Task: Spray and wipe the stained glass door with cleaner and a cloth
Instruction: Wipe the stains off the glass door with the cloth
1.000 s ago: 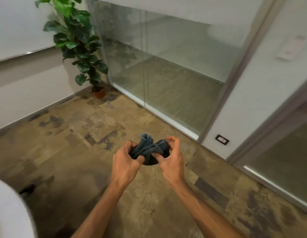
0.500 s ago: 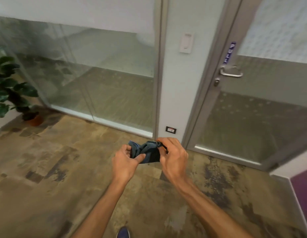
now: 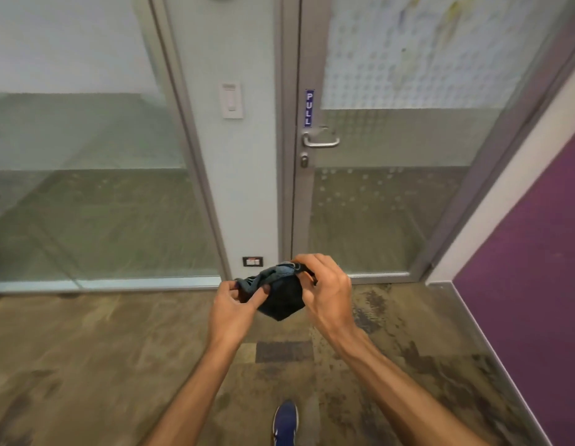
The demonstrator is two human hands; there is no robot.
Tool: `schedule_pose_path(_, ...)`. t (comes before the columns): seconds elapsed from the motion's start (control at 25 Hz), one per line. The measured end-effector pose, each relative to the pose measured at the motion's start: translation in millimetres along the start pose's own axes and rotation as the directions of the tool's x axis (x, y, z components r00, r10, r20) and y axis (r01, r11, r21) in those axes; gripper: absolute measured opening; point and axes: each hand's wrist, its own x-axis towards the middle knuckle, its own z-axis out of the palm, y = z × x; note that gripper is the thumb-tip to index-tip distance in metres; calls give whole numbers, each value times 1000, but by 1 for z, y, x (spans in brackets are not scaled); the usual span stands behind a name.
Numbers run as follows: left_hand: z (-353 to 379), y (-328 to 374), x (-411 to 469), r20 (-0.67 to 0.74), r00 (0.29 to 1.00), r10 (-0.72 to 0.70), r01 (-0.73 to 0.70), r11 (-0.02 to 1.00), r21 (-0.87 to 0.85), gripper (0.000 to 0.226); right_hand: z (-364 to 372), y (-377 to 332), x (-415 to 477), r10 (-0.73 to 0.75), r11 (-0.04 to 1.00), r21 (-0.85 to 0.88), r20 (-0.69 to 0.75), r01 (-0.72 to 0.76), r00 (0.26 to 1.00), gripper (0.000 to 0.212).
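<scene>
Dark blue-grey cloth (image 3: 276, 292), one piece, sits bunched between my two hands in front of me, above the floor (image 3: 87, 349). Crumpled as it is, its longer run lies roughly left to right, with a lighter folded edge along the top and the darker bulk hanging to a blunt corner below. My left hand (image 3: 230, 309) is closed in a pinch, thumb and fingers gripping the cloth's left end, knuckles toward me. My right hand (image 3: 326, 294) curls over the right side from above, fingers bent down onto the top edge, holding it too. Both forearms reach forward and converge at the cloth. One glass door (image 3: 392, 188) stands straight ahead, upright and tall, with one lever handle (image 3: 320, 141) pointing right, one keyhole beneath it and one blue PULL sign (image 3: 308, 107) set vertically above. Yellowish streaks mark the upper pane. One blue shoe (image 3: 284, 423) shows at the bottom edge, toe pointing toward the door
</scene>
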Motion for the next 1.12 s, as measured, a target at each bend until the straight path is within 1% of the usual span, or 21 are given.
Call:
schedule_pose_path(0.12, 30, 19, 14, 4, 999, 38, -38, 997, 68, 63, -15, 23, 15, 30, 999, -39, -19, -30, 999, 32)
schedule_pose_path(0.16, 39, 26, 17, -12, 995, 101, -99, 988, 119, 66, -20, 31, 21, 37, 998, -56, -31, -38, 999, 31)
schedule_pose_path(0.2, 49, 35, 20, -14, 979, 206, -200, 964, 173, 68, -25, 39, 28, 43, 996, -79, -44, -46, 998, 31)
schedule_pose_path(0.24, 60, 44, 22, 13, 942, 336, -331, 920, 212, 66, -30, 47, 33, 45, 994, -102, -51, -50, 998, 29)
schedule_pose_path(0.28, 72, 54, 25, 71, 886, 458, -462, 859, 223, 61, -35, 56, 40, 45, 991, -124, -60, -52, 997, 28)
schedule_pose_path(0.32, 85, 64, 27, 138, 827, 546, -563, 796, 221, 55, -39, 65, 47, 44, 989, -141, -65, -53, 997, 27)
schedule_pose_path(0.36, 98, 74, 30, 190, 773, 605, -634, 741, 221, 48, -44, 73, 54, 44, 986, -158, -68, -55, 997, 27)
schedule_pose_path(0.44, 123, 90, 37, 226, 702, 676, -713, 660, 239, 32, -52, 88, 68, 56, 980, -185, -62, -67, 997, 25)
schedule_pose_path(0.48, 137, 97, 42, 220, 682, 698, -731, 637, 244, 24, -56, 96, 77, 68, 978, -192, -49, -76, 996, 23)
schedule_pose_path(0.52, 149, 103, 49, 208, 676, 707, -736, 634, 238, 19, -60, 104, 86, 88, 977, -192, -27, -91, 996, 22)
schedule_pose_path(0.6, 171, 112, 62, 187, 680, 709, -733, 650, 204, 18, -70, 120, 105, 147, 978, -156, 36, -140, 988, 21)
schedule_pose_path(0.68, 190, 120, 76, 180, 681, 710, -732, 658, 176, 18, -83, 137, 122, 227, 972, -80, 96, -220, 969, 26)
schedule_pose_path(0.76, 207, 129, 85, 197, 678, 709, -735, 658, 164, 16, -93, 153, 136, 289, 957, -45, 118, -286, 950, 27)
schedule_pose_path(0.84, 222, 136, 89, 230, 650, 724, -759, 635, 143, 15, -101, 167, 148, 341, 940, -80, 127, -333, 931, 23)
schedule_pose_path(0.96, 247, 149, 95, 266, 581, 769, -813, 566, 137, 16, -114, 192, 171, 400, 913, -146, 128, -382, 907, 21)
schedule_pose_path(1.04, 265, 159, 102, 278, 552, 786, -833, 530, 156, 16, -122, 208, 185, 401, 913, -139, 133, -384, 906, 21)
schedule_pose_path(1.12, 286, 169, 110, 303, 525, 796, -851, 504, 150, 15, -129, 225, 198, 364, 931, -95, 159, -353, 918, 20)
